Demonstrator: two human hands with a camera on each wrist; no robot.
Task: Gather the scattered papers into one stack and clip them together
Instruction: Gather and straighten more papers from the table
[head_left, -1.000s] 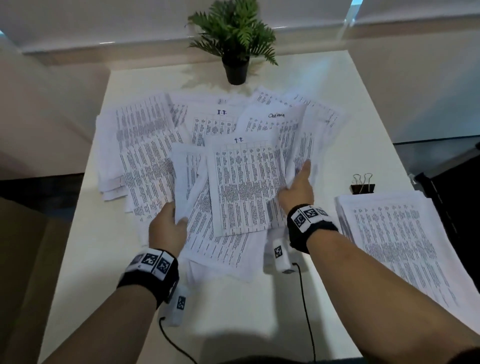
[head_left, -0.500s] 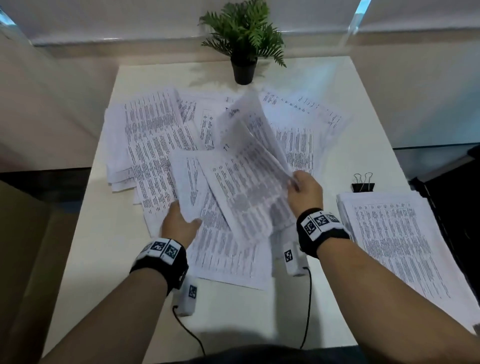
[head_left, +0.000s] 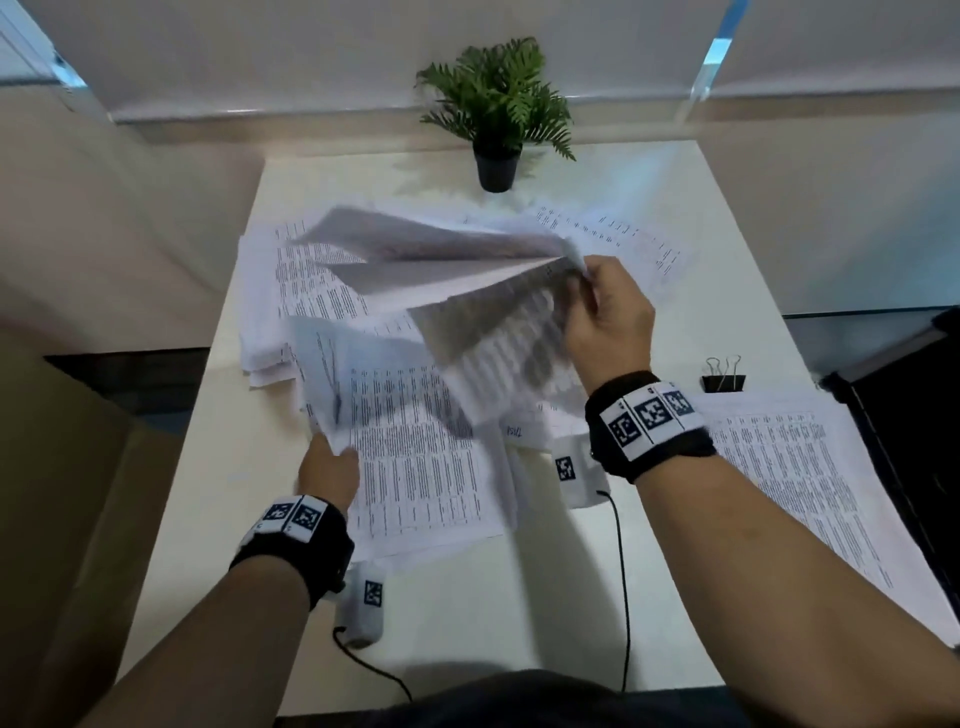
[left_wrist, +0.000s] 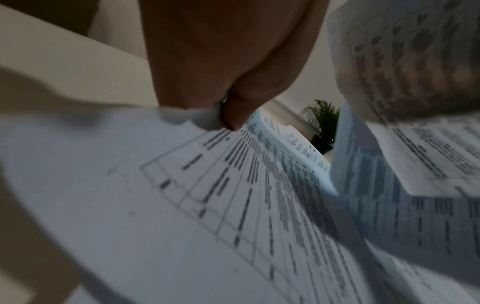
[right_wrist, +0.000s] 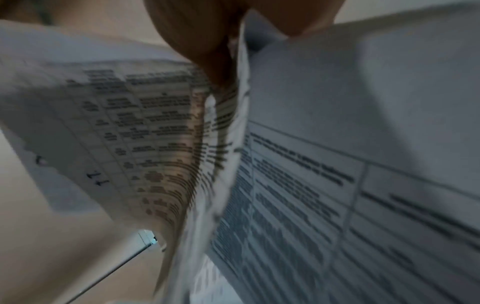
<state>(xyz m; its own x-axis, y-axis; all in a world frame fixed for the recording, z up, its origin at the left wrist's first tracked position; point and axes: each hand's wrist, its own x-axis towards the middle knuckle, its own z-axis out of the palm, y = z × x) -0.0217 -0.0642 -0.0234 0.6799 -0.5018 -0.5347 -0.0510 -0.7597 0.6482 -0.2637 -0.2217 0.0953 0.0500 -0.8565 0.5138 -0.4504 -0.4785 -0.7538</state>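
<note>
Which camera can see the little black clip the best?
The head view. The black binder clip sits in plain sight on the white table, beside the neat paper stack, right of the right hand. Neither wrist view shows it; both are filled with blurred papers.

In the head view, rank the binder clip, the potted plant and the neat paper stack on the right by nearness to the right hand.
Measured from the right hand, which grips lifted sheets:
1. Binder clip: right of the hand, on the table.
2. Neat paper stack: right and nearer the person; its top edge is only slightly beyond the clip.
3. Potted plant: at the table's far edge, clearly farthest.
</note>
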